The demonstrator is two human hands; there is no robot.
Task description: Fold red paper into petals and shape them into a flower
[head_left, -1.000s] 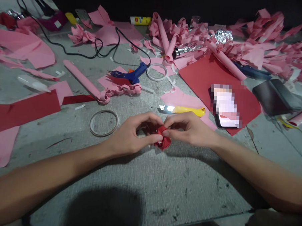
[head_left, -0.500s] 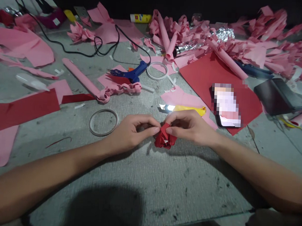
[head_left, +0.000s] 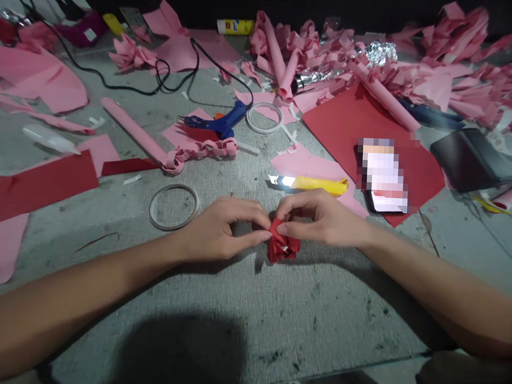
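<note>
A small bundle of folded red paper (head_left: 284,247) hangs between my hands, just over the grey table. The thumb and fingertips of my left hand (head_left: 227,227) pinch its upper left edge. From the other side, my right hand (head_left: 322,220) grips its top between thumb and index finger. Right behind my right hand lies a yellow utility knife (head_left: 319,185) with its blade out, on a pink paper scrap (head_left: 300,160). A ring of tape (head_left: 152,205) lies flat beside my left wrist.
Further back are a blue glue gun (head_left: 225,123) with a black cord, a second tape ring (head_left: 247,121) and a twisted pink paper chain (head_left: 202,154). To the right, a phone (head_left: 386,175) rests on a red sheet (head_left: 335,119). Pink paper strips (head_left: 313,44) heap along the back.
Both hands and the red paper bundle sit slightly lower in view, with the bundle tilted a little differently. Both hands keep their pinch. The whole view has shifted slightly.
</note>
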